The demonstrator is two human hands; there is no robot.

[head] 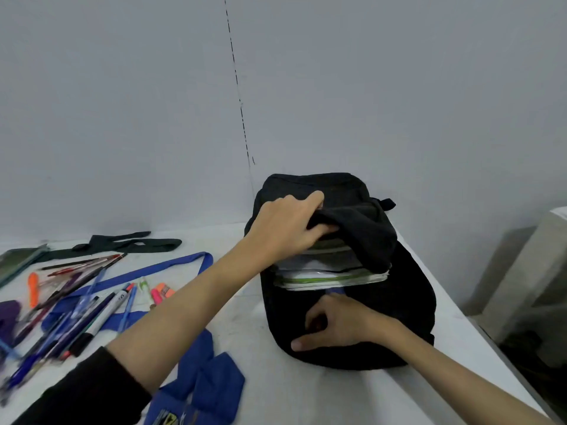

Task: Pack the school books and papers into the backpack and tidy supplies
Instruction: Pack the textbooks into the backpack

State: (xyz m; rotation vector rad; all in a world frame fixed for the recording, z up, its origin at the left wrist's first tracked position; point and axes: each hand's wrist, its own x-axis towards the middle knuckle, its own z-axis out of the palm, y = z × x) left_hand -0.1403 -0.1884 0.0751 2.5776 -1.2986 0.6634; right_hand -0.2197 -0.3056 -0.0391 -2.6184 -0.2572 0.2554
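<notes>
Closing the black backpack [399, 302] on the table [276, 394] looks next; left hand [285, 231] grips the flap over the papers [322, 273]; right hand [334, 325] pinches fabric below; draw both edges together evenly.

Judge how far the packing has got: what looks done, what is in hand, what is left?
Done: books and papers sit inside the black backpack. In hand: the left hand grips the bag's flap, and the right hand pinches near its opening, likely a zip. Left: pens and markers lie loose on the table, beside a blue strap.
</notes>
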